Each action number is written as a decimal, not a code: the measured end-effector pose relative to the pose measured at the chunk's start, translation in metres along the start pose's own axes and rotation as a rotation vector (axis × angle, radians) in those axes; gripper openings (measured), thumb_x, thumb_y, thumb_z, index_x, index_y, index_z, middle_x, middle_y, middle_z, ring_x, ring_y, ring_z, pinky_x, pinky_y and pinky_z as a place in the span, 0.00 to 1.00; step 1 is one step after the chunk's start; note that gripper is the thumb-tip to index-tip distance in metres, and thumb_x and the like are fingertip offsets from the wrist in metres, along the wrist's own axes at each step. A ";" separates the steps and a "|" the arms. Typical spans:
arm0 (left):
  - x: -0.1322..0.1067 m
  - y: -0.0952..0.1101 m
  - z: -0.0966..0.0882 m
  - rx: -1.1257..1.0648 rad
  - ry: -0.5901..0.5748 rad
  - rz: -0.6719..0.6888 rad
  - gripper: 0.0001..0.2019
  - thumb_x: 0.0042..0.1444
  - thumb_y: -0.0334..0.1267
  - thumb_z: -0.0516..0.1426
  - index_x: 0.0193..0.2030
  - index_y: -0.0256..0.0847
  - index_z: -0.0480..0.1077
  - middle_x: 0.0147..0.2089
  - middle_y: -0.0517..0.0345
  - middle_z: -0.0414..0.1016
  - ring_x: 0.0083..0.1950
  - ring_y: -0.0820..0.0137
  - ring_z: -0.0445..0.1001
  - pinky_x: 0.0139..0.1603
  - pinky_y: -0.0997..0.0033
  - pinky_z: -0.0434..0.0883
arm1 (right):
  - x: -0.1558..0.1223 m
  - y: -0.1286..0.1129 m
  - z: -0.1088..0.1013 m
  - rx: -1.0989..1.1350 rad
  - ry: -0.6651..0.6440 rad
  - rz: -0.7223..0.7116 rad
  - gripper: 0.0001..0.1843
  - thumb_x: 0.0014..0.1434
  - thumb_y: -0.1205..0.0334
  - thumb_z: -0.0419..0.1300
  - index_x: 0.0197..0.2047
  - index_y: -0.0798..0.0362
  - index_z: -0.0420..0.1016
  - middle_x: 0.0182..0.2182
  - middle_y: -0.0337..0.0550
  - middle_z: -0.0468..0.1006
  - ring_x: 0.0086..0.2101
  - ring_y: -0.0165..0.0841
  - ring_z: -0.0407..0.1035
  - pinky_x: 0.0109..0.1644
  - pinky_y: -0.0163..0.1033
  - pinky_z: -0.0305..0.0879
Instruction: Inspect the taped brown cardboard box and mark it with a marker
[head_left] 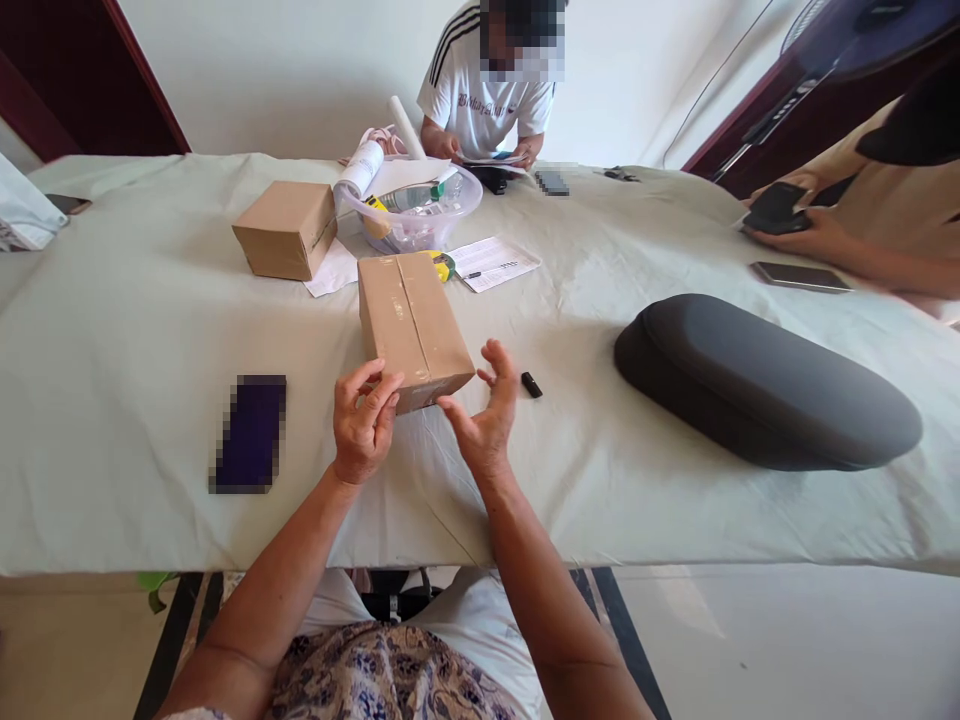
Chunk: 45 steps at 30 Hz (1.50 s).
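A closed cardboard box (411, 310) sits on the cloth in front of me, a taped seam running along its top. My left hand (365, 420) is at its near left corner, fingers bent and pressed together against the box. Whether a bit of tape is between them I cannot tell. By the near right corner, my right hand (484, 418) has its fingers spread, with the thumb close to the box's lower front edge. A small black cap-like piece (531, 385) lies just right of that hand.
Behind the box stand a second carton (286, 230) and a clear plastic basin (469, 205) with mixed items. Papers (510, 262) lie beside it. A dark phone-like object (251, 435) is at left, a long grey case (765, 385) at right. Two people sit around the table.
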<state>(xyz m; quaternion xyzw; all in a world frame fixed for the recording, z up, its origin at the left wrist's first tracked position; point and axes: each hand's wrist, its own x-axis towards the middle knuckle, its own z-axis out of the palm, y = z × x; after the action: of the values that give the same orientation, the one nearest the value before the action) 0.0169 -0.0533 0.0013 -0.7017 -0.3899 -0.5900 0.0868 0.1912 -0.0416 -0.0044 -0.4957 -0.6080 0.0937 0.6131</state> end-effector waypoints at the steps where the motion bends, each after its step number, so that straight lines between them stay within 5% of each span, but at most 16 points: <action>1: 0.000 0.001 0.000 -0.006 -0.005 0.009 0.16 0.65 0.27 0.57 0.57 0.44 0.74 0.58 0.47 0.72 0.51 0.69 0.76 0.47 0.70 0.78 | -0.001 -0.003 0.004 -0.042 -0.041 -0.042 0.48 0.54 0.33 0.65 0.70 0.44 0.55 0.65 0.58 0.65 0.65 0.52 0.64 0.61 0.61 0.69; 4: -0.001 0.004 0.001 -0.016 -0.009 0.036 0.16 0.64 0.27 0.59 0.57 0.44 0.74 0.56 0.48 0.73 0.51 0.68 0.75 0.47 0.69 0.79 | -0.004 -0.013 0.012 -0.120 -0.045 -0.122 0.46 0.55 0.36 0.67 0.69 0.44 0.57 0.65 0.58 0.65 0.66 0.53 0.61 0.68 0.65 0.62; 9: -0.001 0.006 0.000 -0.037 -0.009 0.023 0.16 0.63 0.26 0.59 0.55 0.43 0.74 0.56 0.48 0.73 0.53 0.68 0.75 0.49 0.69 0.78 | 0.000 -0.012 0.012 -0.036 0.011 -0.116 0.29 0.58 0.42 0.68 0.57 0.45 0.71 0.61 0.54 0.70 0.62 0.48 0.68 0.66 0.62 0.66; 17: -0.002 -0.001 0.000 -0.119 -0.026 -0.167 0.15 0.68 0.32 0.55 0.58 0.45 0.74 0.61 0.48 0.74 0.60 0.65 0.75 0.57 0.62 0.77 | 0.005 -0.005 0.008 0.313 0.070 0.168 0.14 0.66 0.48 0.60 0.48 0.45 0.78 0.52 0.48 0.82 0.54 0.40 0.76 0.60 0.53 0.73; 23: -0.004 -0.008 0.003 -0.091 -0.043 -0.194 0.18 0.70 0.33 0.53 0.65 0.45 0.70 0.65 0.44 0.72 0.66 0.63 0.72 0.61 0.60 0.75 | 0.007 0.004 0.014 0.392 0.028 0.248 0.16 0.63 0.47 0.62 0.50 0.44 0.79 0.52 0.45 0.82 0.53 0.37 0.76 0.57 0.47 0.75; 29: -0.006 -0.015 0.003 -0.056 -0.041 -0.305 0.19 0.72 0.40 0.50 0.66 0.45 0.69 0.67 0.44 0.72 0.67 0.63 0.72 0.57 0.65 0.76 | 0.000 0.024 0.015 0.364 -0.292 0.318 0.31 0.60 0.53 0.63 0.67 0.42 0.67 0.59 0.49 0.75 0.47 0.35 0.75 0.47 0.44 0.78; 32: -0.006 -0.019 0.003 -0.080 -0.051 -0.352 0.21 0.72 0.44 0.50 0.69 0.47 0.65 0.67 0.46 0.72 0.67 0.64 0.72 0.56 0.66 0.77 | -0.003 0.031 0.015 0.269 -0.417 0.370 0.33 0.58 0.56 0.62 0.67 0.44 0.66 0.56 0.49 0.76 0.42 0.32 0.75 0.44 0.43 0.78; 39: -0.008 -0.022 0.003 -0.113 -0.099 -0.375 0.24 0.72 0.48 0.49 0.72 0.49 0.62 0.69 0.46 0.71 0.68 0.62 0.70 0.58 0.64 0.76 | 0.000 0.024 0.015 0.187 -0.432 0.392 0.32 0.54 0.52 0.68 0.61 0.46 0.71 0.54 0.48 0.77 0.40 0.33 0.75 0.44 0.44 0.76; 45: -0.014 -0.027 0.009 -0.156 -0.142 -0.473 0.30 0.71 0.51 0.50 0.77 0.51 0.50 0.74 0.46 0.63 0.71 0.61 0.68 0.61 0.64 0.75 | 0.004 0.027 0.015 0.138 -0.491 0.441 0.34 0.51 0.59 0.68 0.62 0.49 0.69 0.46 0.44 0.80 0.36 0.33 0.75 0.44 0.45 0.74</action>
<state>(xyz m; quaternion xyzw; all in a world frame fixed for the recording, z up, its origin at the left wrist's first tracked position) 0.0062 -0.0356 -0.0230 -0.6352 -0.5013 -0.5717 -0.1356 0.1924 -0.0178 -0.0246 -0.5352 -0.6076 0.3817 0.4456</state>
